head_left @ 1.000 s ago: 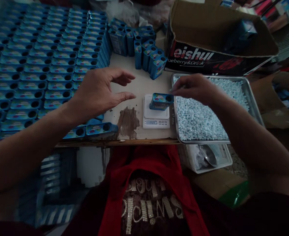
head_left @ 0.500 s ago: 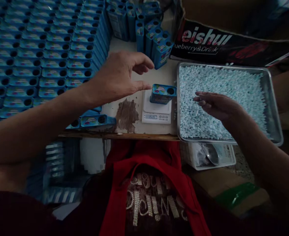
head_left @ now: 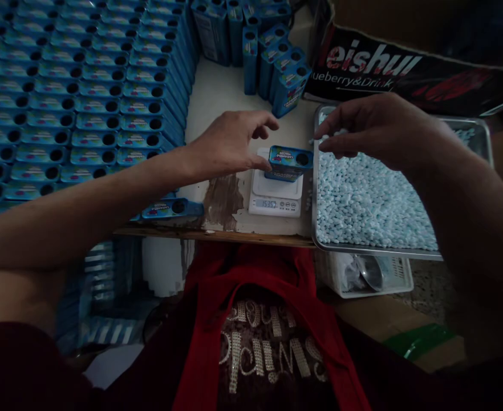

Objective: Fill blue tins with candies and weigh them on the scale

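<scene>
On the scale, box sits crosswise, hole rightward.

The right hand has moved up from the tray's middle to its upper-left corner; the left thumb (lower now) is at the tin's left end.

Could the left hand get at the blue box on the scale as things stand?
Probably yes. The left hand is open, its thumb right by the blue box on the scale, with nothing visible in between. The right hand is off over the tray.
</scene>
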Tool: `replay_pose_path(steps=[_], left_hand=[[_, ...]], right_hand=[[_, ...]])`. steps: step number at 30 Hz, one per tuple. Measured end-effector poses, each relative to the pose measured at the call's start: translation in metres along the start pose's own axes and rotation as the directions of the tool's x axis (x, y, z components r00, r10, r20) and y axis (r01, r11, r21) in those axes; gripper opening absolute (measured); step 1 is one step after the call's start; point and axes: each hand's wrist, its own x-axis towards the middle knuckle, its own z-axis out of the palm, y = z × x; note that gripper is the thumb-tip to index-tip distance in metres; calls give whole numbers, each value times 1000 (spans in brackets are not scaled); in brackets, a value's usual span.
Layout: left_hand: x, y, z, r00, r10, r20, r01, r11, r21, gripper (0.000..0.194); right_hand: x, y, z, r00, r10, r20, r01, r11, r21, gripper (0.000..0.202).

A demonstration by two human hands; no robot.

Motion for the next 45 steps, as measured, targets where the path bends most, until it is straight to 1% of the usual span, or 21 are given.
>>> replay_pose_path(steps=[5, 8, 11, 13, 15, 16, 19, 21, 22, 24, 27, 29, 30, 33, 35, 36, 38, 39, 40, 43, 45], left_hand=[[15, -6, 17, 995, 102, -3, -102, 994, -28, 73], [27, -2, 32, 985, 172, 1, -172, 985, -20, 71], [35, 10, 41, 969, 246, 28, -247, 967, 56, 55], [33, 15, 34, 964, 258, 71, -266, 953, 147, 45], [19, 11, 15, 973, 196, 120, -220, 943, 250, 42], [8, 5, 3, 981, 139, 137, -175, 939, 298, 42], [-37, -28, -35, 990, -21, 139, -34, 924, 381, 43], [-66, -55, -52, 987, -61, 146, 1, 926, 379, 45], [-80, -68, -57, 985, -85, 149, 27, 933, 359, 46], [-101, -87, -60, 977, -137, 166, 79, 945, 316, 49], [-122, -101, -56, 968, -151, 199, 97, 961, 258, 51], [-128, -104, -53, 972, -104, 209, 56, 973, 223, 52], [-130, -106, -52, 973, -80, 218, 32, 976, 215, 51], [-136, -105, -49, 965, -56, 255, -10, 968, 251, 43], [-143, -100, -44, 965, -42, 259, -38, 954, 298, 50], [-148, -97, -40, 967, -14, 255, -71, 945, 320, 64], [-159, -95, -29, 967, 67, 245, -156, 918, 365, 101], [-163, -95, -23, 967, 96, 235, -185, 901, 392, 112], [-167, -97, -16, 970, 107, 219, -193, 887, 420, 115], [-169, -101, -4, 980, 66, 188, -149, 869, 471, 104], [-167, -100, -4, 974, 52, 222, -154, 866, 476, 91]], right_hand=[[1, 1, -2, 1000, 4, 16, -5, 1000, 19, 20], [-5, 6, -12, 1000, -2, -17, 1, 1000, -23, 22], [-14, 18, -29, 996, 5, -87, -24, 976, -217, 25], [-17, 30, -38, 993, 3, -122, -60, 882, -467, 26], [-11, 41, -39, 986, -39, -159, -79, 738, -670, 29], [-5, 45, -37, 980, -74, -185, -84, 688, -721, 31], [33, 48, -24, 937, -208, -282, -75, 668, -741, 37], [69, 45, -14, 910, -272, -313, -66, 649, -758, 44], [88, 43, -10, 910, -281, -306, -70, 622, -780, 47], [123, 40, -6, 932, -233, -279, -109, 552, -827, 48], [157, 43, -7, 955, -113, -273, -190, 474, -860, 36], [169, 50, -11, 954, -99, -283, -203, 480, -854, 25], [172, 54, -14, 947, -107, -302, -209, 506, -837, 25], [159, 62, -20, 929, -199, -311, -121, 633, -765, 41], [129, 57, -17, 918, -262, -299, -41, 684, -728, 43], [110, 51, -12, 913, -279, -297, -24, 691, -722, 42], [68, 36, 5, 914, -252, -318, -64, 685, -726, 39], [48, 29, 16, 919, -229, -321, -87, 676, -732, 38], [31, 23, 28, 931, -196, -307, -104, 665, -739, 38], [-6, 16, 59, 964, -94, -250, -138, 625, -769, 40], [-19, 19, 73, 969, -72, -236, -147, 596, -789, 41]])
